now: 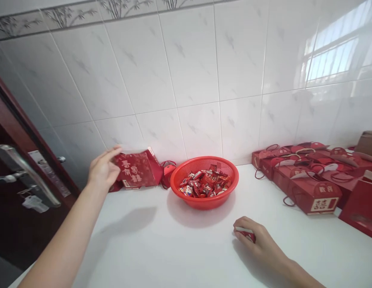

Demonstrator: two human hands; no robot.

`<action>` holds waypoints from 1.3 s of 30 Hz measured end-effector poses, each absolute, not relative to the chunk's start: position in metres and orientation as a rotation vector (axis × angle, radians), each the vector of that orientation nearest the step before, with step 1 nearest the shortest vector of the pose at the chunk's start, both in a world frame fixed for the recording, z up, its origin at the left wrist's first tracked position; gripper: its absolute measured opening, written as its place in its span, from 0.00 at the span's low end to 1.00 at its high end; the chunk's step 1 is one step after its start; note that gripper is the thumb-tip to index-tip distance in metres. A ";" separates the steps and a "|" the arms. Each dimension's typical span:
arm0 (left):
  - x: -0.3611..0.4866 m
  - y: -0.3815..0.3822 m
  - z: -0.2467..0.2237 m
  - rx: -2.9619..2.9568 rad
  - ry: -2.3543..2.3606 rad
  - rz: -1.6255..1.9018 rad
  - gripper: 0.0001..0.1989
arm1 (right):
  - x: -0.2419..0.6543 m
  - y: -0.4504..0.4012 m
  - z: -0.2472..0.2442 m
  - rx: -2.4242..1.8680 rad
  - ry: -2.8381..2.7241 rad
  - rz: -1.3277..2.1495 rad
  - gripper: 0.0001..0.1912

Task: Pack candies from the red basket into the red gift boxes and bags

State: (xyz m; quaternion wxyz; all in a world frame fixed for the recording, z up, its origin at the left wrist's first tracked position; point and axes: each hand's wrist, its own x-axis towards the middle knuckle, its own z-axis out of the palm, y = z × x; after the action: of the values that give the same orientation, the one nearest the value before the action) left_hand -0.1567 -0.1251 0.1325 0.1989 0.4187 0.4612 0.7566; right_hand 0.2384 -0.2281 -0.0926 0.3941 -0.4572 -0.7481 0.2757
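My left hand is raised at the left, its thumb and fingers pinching the edge of a red box with pale printed characters. The box is tilted, in front of the tiled wall. My right hand rests low over the white table, right of centre, with its fingers curled round a small red and white packet. Between the two hands and farther back stands a red plastic basket, holding many red-wrapped sweets.
Several red gift boxes with cord handles stand at the right, near a brown carton. Another red box sits left of the basket. At the far left is a dark door with a metal handle and hanging keys. A tiled wall closes the back.
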 end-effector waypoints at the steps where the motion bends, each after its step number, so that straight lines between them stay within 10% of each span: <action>1: -0.138 -0.138 0.124 1.093 1.226 1.976 0.10 | 0.239 -0.228 -0.092 -1.166 -1.898 0.706 0.13; 11: -0.006 -0.216 0.020 1.225 1.077 1.290 0.15 | 0.247 -0.225 -0.091 -1.165 -1.860 0.712 0.12; 20: -0.017 -0.224 0.022 1.361 1.168 1.097 0.11 | 0.251 -0.227 -0.081 -1.113 -1.836 0.637 0.11; 32: -0.028 -0.054 0.037 2.208 1.543 0.565 0.14 | 0.248 -0.230 -0.078 -1.037 -2.000 0.862 0.04; 39: -0.005 0.014 0.014 2.352 1.701 0.008 0.35 | 0.247 -0.229 -0.084 -1.080 -2.199 0.879 0.18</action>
State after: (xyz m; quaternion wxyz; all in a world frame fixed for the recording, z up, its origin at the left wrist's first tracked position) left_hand -0.0054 0.0144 0.0138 0.1193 0.8044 0.5819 0.0027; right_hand 0.2468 -0.2287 -0.0840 0.2662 -0.4001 -0.8143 0.3257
